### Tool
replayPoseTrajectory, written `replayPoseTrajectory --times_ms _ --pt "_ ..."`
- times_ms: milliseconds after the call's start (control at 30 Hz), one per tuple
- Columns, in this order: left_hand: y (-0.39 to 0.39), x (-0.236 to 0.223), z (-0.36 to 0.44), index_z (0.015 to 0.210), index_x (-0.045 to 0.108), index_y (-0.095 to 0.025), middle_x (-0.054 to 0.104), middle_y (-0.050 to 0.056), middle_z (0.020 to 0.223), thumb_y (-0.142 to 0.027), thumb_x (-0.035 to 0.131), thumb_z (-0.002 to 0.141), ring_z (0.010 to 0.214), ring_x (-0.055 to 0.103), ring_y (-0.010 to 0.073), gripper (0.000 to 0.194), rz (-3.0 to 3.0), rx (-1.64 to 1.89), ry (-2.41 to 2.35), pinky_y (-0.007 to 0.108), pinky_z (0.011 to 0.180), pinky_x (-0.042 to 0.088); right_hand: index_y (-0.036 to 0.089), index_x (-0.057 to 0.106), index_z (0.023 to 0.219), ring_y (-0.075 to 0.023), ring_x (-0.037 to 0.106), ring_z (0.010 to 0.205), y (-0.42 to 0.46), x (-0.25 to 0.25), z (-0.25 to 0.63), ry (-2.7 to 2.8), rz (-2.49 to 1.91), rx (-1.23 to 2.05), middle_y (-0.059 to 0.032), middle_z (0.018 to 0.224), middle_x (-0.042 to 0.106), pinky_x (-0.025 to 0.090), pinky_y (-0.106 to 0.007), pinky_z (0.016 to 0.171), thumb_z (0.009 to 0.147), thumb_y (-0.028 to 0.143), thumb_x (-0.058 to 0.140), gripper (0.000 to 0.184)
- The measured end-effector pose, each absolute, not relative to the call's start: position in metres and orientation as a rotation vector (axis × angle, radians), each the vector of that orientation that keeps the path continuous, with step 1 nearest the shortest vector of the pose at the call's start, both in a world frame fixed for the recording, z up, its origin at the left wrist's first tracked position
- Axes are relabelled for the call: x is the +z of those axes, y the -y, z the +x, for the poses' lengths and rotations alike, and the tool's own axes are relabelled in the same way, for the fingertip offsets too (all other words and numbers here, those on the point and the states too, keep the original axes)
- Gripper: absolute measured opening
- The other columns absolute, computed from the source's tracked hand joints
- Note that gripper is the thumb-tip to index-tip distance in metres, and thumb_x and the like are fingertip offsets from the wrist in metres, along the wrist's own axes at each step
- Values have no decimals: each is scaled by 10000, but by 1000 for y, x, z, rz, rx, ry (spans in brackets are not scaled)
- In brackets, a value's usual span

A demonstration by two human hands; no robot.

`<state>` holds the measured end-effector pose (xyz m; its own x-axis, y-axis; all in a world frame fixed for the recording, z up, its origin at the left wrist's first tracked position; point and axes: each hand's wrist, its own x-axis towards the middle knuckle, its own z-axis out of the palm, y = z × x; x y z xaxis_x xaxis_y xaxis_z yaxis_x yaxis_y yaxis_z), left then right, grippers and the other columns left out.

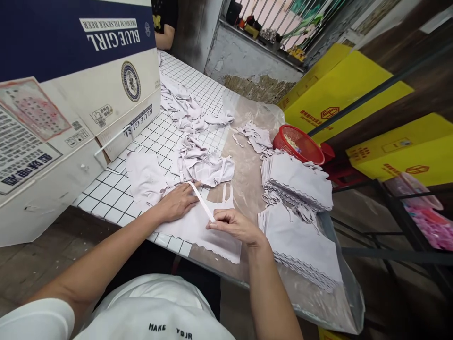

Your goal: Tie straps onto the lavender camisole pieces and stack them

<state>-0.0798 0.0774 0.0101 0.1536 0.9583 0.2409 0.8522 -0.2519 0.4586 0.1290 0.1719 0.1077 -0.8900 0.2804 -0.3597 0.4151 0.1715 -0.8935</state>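
Note:
A flat white fabric piece (198, 231) with a scalloped edge lies at the near edge of the table. A narrow white strap (201, 200) runs taut across it between my hands. My left hand (179, 200) rests flat on the fabric and pins the strap's far end under its fingertips. My right hand (235, 224) pinches the strap's near end between thumb and fingers. Loose white pieces (203, 163) lie piled just beyond my hands.
Two stacks of finished white pieces (300, 182) (304, 245) sit at my right on plastic sheeting (350, 297). A red basket (299, 144) stands behind them. A large Blue Girl carton (71, 94) stands at the left. Another person's arm (164, 35) shows at the far end.

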Motion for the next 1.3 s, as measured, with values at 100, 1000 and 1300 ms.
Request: replayPoseTrajectory --times_ms 100,1000,1300 --pt "-78 9 -80 1236 675 -251 375 76 1570 -320 405 1009 1394 393 305 360 2203 754 -1765 520 1133 356 155 773 814 -116 452 652 -167 107 138 -2255 587 -1895 9 716 483 364 -262 623 799 582 702 432" --pt "-59 21 -109 1039 671 -193 620 75 969 -386 664 859 941 502 257 264 2012 658 -1952 415 827 431 188 707 885 -142 571 724 -186 8 58 -2480 1079 -2394 -10 794 657 465 -265 660 722 427 740 292" --pt "-60 29 -106 955 666 -208 628 37 898 -502 700 819 943 492 244 325 1833 712 -1863 401 874 361 198 688 823 -166 624 713 -184 9 63 -2555 962 -2281 -17 780 697 498 -289 687 752 377 743 200"
